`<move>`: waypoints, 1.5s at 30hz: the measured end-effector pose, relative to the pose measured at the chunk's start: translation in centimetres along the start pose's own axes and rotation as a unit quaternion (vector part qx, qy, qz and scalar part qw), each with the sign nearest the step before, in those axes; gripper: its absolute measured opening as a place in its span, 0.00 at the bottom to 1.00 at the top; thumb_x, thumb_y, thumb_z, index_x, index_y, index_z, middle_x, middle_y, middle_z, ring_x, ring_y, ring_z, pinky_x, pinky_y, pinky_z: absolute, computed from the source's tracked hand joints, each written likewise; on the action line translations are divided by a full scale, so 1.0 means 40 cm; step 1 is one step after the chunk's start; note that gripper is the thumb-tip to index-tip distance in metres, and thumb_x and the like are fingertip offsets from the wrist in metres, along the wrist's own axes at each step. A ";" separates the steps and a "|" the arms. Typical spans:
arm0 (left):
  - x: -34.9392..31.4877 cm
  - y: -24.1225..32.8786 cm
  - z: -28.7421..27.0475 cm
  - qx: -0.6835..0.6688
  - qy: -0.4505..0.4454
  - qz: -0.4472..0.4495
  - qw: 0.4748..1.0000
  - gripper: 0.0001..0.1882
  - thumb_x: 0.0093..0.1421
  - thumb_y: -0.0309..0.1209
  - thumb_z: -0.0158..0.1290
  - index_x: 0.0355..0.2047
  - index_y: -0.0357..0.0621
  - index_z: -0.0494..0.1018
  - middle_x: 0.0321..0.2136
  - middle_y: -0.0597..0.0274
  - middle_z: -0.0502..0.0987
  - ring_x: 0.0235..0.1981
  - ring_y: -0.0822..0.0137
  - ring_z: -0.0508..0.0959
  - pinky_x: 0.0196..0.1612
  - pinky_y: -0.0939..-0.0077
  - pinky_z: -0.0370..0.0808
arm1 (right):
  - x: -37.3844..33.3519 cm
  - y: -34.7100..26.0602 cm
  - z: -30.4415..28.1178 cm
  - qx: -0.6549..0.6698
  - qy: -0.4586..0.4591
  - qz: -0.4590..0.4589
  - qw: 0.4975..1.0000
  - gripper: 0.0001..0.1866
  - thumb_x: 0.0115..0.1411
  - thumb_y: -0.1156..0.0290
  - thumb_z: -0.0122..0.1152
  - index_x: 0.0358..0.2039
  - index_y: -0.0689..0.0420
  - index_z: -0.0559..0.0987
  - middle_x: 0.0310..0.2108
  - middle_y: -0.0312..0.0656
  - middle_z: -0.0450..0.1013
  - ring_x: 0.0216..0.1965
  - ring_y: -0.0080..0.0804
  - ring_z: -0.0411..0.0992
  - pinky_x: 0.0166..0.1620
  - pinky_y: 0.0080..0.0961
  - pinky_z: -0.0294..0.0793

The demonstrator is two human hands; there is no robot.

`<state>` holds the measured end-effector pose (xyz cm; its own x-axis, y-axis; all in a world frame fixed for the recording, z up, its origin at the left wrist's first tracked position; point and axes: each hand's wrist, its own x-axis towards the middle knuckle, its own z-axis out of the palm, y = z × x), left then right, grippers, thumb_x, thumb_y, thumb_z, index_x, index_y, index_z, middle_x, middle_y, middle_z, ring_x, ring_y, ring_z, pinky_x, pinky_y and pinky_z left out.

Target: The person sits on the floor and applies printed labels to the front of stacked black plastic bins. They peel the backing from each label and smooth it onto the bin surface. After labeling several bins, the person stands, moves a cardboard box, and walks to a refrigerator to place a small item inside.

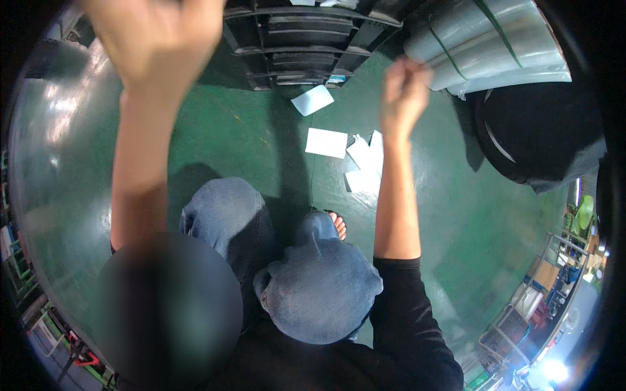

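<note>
Left hand [160, 39] is all blur, can't tell if it's gripping anything, white sheets [326, 143] lie on the floor [456, 215] left of the right hand [404, 91], its grip equally unreadable, and silvery rolls [473, 45] sit just to its right.

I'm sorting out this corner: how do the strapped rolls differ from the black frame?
Colour: the rolls are pale and shiny, while the frame is black.
Shape: the rolls are rounded, whereas the frame is made of bars and slats.
Binding: green straps go around the rolls; none show on the frame.
Shared: both run past the picture's top edge.
</note>
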<state>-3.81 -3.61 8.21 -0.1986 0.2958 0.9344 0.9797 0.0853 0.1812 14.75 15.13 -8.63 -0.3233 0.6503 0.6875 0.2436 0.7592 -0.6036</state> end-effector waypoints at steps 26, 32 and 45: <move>-0.353 0.127 -0.002 -0.055 -0.423 0.060 0.902 0.21 0.45 0.35 0.62 0.43 0.53 0.76 0.45 0.64 0.75 0.49 0.63 0.73 0.56 0.55 0.65 | -0.128 -0.094 -0.068 0.395 -0.331 0.462 0.722 0.17 0.54 0.70 0.64 0.40 0.62 0.70 0.25 0.40 0.75 0.28 0.24 0.74 0.32 0.20 0.71; -0.311 0.106 -0.005 -0.031 -0.261 0.053 0.964 0.16 0.42 0.28 0.60 0.35 0.54 0.80 0.35 0.71 0.78 0.36 0.68 0.76 0.53 0.57 0.68 | -0.068 -0.237 -0.112 0.395 -0.248 0.461 0.755 0.17 0.61 0.63 0.56 0.46 0.61 0.71 0.34 0.40 0.73 0.31 0.25 0.72 0.39 0.21 0.70; -0.300 0.122 -0.009 0.025 -0.246 0.045 0.968 0.14 0.49 0.34 0.57 0.38 0.53 0.79 0.36 0.72 0.78 0.36 0.68 0.75 0.53 0.57 0.65 | -0.086 -0.284 -0.107 0.444 -0.302 0.418 0.732 0.09 0.57 0.69 0.60 0.33 0.62 0.78 0.27 0.37 0.74 0.27 0.21 0.68 0.36 0.18 0.66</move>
<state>3.38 -7.10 -2.01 -0.1132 0.7205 0.6841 0.9936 0.0802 0.0799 17.03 4.38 -2.42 -0.8117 0.5429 -0.2153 -0.0169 -0.3903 -0.9205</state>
